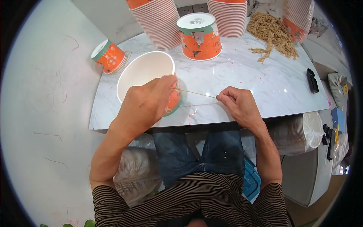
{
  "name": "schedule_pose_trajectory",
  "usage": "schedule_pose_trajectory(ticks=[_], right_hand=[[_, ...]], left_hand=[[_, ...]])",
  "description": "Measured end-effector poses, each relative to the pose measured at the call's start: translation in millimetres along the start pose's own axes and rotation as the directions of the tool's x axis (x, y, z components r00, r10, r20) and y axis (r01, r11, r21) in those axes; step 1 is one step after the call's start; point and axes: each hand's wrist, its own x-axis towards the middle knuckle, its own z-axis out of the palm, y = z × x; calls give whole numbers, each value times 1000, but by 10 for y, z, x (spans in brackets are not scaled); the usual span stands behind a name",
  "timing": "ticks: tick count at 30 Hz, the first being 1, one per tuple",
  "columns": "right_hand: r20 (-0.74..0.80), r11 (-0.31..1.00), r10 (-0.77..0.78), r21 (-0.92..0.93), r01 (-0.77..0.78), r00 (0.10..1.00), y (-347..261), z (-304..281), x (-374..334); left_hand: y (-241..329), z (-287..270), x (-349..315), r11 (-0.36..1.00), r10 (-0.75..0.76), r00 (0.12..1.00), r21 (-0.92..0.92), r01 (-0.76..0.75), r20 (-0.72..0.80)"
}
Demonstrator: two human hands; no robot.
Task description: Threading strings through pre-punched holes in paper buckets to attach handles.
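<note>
A cord (196,93) is stretched straight over the desk's (211,77) near half, its left end pinched by the left hand (148,97) in front of a tilted tub (140,70), its right end by the right hand (240,103). Far right, a pile of cords (273,32) is seen.

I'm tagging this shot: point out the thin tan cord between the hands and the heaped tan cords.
Thin tan cord (195,93), head view: taut middle stretch.
Heaped tan cords (271,34), head view: pile's middle.

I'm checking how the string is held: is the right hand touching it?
Touching. The head view shows the right hand pinching the string between thumb and forefinger.
</note>
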Motion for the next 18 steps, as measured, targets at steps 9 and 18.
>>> schedule_pose_trajectory(ticks=[9,18], right_hand=[[-9,990,36,139,-34,999,40,-12,7],[-70,973,-1,232,17,998,30,-277,-58]], left_hand=[[1,-67,15,1000,5,999,25,-4,-52],[100,-158,37,984,69,996,162,-79,64]])
